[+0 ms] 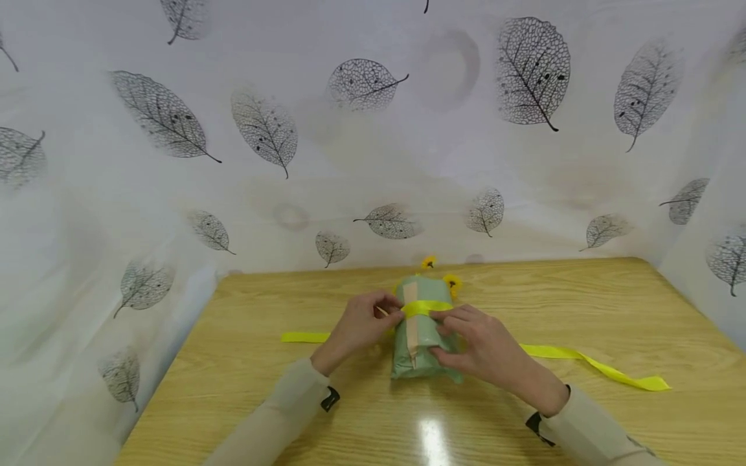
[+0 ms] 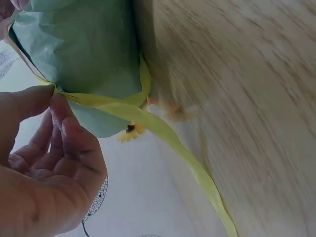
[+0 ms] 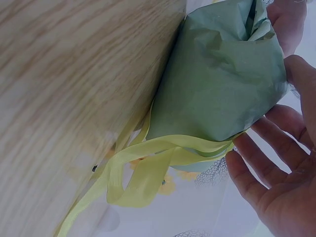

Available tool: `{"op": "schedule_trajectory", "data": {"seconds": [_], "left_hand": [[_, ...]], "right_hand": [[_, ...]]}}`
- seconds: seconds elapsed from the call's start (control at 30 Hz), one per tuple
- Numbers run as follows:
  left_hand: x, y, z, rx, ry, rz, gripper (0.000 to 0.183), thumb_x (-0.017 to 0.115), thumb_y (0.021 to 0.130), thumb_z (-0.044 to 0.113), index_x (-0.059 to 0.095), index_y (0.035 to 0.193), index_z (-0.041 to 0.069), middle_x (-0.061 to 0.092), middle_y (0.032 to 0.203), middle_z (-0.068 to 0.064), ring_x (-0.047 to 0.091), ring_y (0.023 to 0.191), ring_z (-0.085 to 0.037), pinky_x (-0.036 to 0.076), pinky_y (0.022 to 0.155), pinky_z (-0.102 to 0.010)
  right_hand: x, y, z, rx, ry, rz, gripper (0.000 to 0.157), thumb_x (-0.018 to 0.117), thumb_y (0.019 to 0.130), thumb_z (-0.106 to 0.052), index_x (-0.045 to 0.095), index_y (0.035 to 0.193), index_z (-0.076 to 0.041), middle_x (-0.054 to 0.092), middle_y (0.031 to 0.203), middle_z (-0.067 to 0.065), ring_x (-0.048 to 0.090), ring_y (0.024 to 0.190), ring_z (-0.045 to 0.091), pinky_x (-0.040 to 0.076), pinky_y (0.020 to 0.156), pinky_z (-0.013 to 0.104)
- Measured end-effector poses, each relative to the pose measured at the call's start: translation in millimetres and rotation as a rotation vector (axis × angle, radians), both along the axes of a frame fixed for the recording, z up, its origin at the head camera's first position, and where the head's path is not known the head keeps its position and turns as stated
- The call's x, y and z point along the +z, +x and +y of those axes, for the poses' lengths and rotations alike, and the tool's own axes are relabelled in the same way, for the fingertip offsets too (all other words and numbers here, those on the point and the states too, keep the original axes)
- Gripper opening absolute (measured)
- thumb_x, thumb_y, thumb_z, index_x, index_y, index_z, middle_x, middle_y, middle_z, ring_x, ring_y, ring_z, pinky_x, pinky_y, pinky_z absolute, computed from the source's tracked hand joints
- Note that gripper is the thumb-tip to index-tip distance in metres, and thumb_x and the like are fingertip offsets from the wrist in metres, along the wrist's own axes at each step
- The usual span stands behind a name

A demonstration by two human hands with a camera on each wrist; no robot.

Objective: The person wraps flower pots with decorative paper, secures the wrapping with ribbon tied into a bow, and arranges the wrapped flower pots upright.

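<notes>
A green paper-wrapped parcel [image 1: 428, 333] lies on the table between both hands, a beige strip [image 1: 411, 336] running along its top. Around its far part passes a yellow ribbon [image 1: 425, 306]. At the parcel's left edge, my left hand [image 1: 360, 325] pinches the ribbon between thumb and fingertips, as the left wrist view shows. My right hand [image 1: 486, 343] lies along the right side with fairly straight, spread fingers. Its fingertips [image 3: 239, 160] touch the ribbon band at the edge, and the thumb is against the parcel nearer the front. In the right wrist view the ribbon [image 3: 140, 185] hangs in a loose loop.
Yellow flowers [image 1: 452, 282] show beyond the parcel's far end. One ribbon tail [image 1: 305, 337] extends left on the wooden table [image 1: 245, 401], and a longer ribbon tail [image 1: 606, 369] trails right. Behind the table hangs a white leaf-patterned cloth [image 1: 350, 162].
</notes>
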State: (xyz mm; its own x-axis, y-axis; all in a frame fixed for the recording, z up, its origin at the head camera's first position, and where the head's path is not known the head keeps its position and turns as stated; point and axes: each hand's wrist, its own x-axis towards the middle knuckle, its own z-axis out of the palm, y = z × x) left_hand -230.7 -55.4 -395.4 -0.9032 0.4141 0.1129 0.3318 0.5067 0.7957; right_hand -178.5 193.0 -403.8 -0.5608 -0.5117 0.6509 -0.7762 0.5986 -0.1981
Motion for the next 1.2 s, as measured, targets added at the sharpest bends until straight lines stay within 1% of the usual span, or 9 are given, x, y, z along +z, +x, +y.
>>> {"op": "schedule_trajectory", "data": {"seconds": [0.1,0.2,0.33,0.4,0.7,0.8,0.9,0.97,1.2], "left_hand": [[-0.7,0.5,-2.4,-0.007,-0.009,0.031,0.013,0.069,0.098,0.023,0.074,0.109,0.017,0.074,0.101,0.001,0.065,0.085,-0.010,0.055,0.073,-0.025],[0.1,1.4,-8.5,0.011,-0.026,0.053,0.011,0.069,0.099,0.023,0.075,0.107,0.018,0.074,0.101,0.003,0.065,0.089,-0.010,0.055,0.077,-0.026],[0.5,2.3,-24.1,0.047,-0.056,0.059,0.009,0.069,0.099,0.022,0.075,0.105,0.020,0.074,0.099,0.005,0.064,0.088,-0.009,0.055,0.078,-0.026],[-0.8,3.1,-33.5,0.053,-0.071,0.060,0.008,0.070,0.098,0.021,0.075,0.104,0.020,0.073,0.098,0.006,0.064,0.087,-0.008,0.054,0.078,-0.026],[-7.0,9.0,-68.9,-0.005,-0.169,0.062,0.008,0.070,0.097,0.020,0.076,0.102,0.018,0.073,0.094,0.005,0.063,0.081,-0.007,0.054,0.074,-0.023],[-7.8,9.6,-78.9,-0.012,-0.200,0.039,0.008,0.070,0.096,0.020,0.076,0.101,0.017,0.072,0.093,0.005,0.063,0.081,-0.008,0.054,0.073,-0.024],[-8.3,9.4,-88.8,0.006,-0.225,-0.001,0.008,0.071,0.096,0.019,0.075,0.102,0.017,0.071,0.093,0.004,0.063,0.080,-0.009,0.054,0.071,-0.025],[-8.3,8.2,-95.0,0.026,-0.244,-0.012,0.008,0.072,0.095,0.018,0.075,0.102,0.017,0.071,0.092,0.004,0.063,0.081,-0.009,0.055,0.072,-0.025],[-2.2,6.3,-112.5,0.085,-0.296,0.002,0.010,0.074,0.091,0.011,0.075,0.102,0.012,0.071,0.091,0.000,0.067,0.084,-0.013,0.058,0.076,-0.030]], "right_hand": [[-0.7,0.0,-0.1,0.001,-0.002,-0.003,0.031,0.094,0.068,-0.017,0.065,0.080,-0.015,0.078,0.108,0.005,0.071,0.093,0.019,0.062,0.073,0.030],[-1.4,0.2,0.2,-0.006,0.000,-0.007,0.031,0.094,0.068,-0.017,0.065,0.080,-0.015,0.077,0.108,0.004,0.071,0.094,0.019,0.062,0.072,0.029],[-1.5,0.1,-0.5,-0.010,0.005,-0.008,0.031,0.094,0.068,-0.017,0.065,0.080,-0.015,0.077,0.109,0.004,0.071,0.094,0.019,0.062,0.072,0.029],[-1.7,-0.2,-0.7,-0.005,0.004,-0.004,0.031,0.094,0.068,-0.017,0.065,0.080,-0.015,0.078,0.109,0.005,0.072,0.094,0.020,0.062,0.072,0.028],[-3.0,-0.3,0.1,0.002,-0.009,0.010,0.031,0.093,0.068,-0.016,0.065,0.080,-0.015,0.078,0.108,0.005,0.072,0.094,0.021,0.062,0.072,0.029],[-3.7,0.1,-0.3,0.003,-0.009,0.003,0.031,0.094,0.068,-0.017,0.065,0.080,-0.015,0.078,0.109,0.005,0.072,0.094,0.020,0.062,0.073,0.029],[-4.1,0.5,-0.6,0.004,-0.008,0.003,0.032,0.094,0.067,-0.017,0.064,0.079,-0.015,0.077,0.108,0.005,0.072,0.093,0.020,0.062,0.073,0.029],[-3.9,0.8,-0.6,0.005,-0.008,0.006,0.032,0.094,0.067,-0.017,0.064,0.079,-0.015,0.077,0.108,0.005,0.072,0.094,0.020,0.062,0.073,0.030],[-2.8,0.9,0.4,0.003,-0.013,0.007,0.032,0.093,0.068,-0.016,0.064,0.079,-0.015,0.077,0.108,0.005,0.072,0.094,0.019,0.062,0.074,0.029]]}}
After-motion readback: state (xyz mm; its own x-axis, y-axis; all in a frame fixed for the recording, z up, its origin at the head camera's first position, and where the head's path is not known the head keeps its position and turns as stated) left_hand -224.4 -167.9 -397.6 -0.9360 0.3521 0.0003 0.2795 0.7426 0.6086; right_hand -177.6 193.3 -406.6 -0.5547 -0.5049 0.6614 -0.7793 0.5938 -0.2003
